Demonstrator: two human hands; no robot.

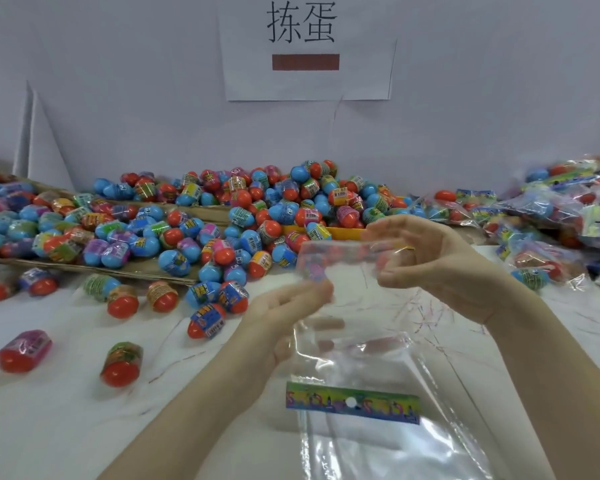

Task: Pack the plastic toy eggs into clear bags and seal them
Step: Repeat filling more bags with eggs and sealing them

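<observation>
Clear plastic is held up between both hands: an empty clear bag (343,268) is pinched at its upper left edge by the left hand (284,313), thumb and fingers curled onto the film, and at its upper right by the right hand (430,258), whose fingers are curled round the top edge. Nothing is seen inside the held bag; eggs behind it show through the film.

Directly below the grip, flat clear bags (378,427) are spread on the white table (66,410), the top one carrying a printed header strip (352,403) with a round hang hole.

Beyond the grip, a large heap of toy eggs (222,209) in blue, red and purple, each shrink-wrapped with a label, is piled on flattened cardboard (146,271) against the wall. A yellow tray edge (347,232) is seen just behind the right fingers. To the left of the left hand, loose eggs (208,306) are scattered on the table, the nearest just beside the left thumb, others well apart toward the left edge. To the right of the right hand, filled bags (551,230) of eggs are stacked in a pile.

On the wall above, a paper sign (305,53) with printed characters and a red bar is fixed.
</observation>
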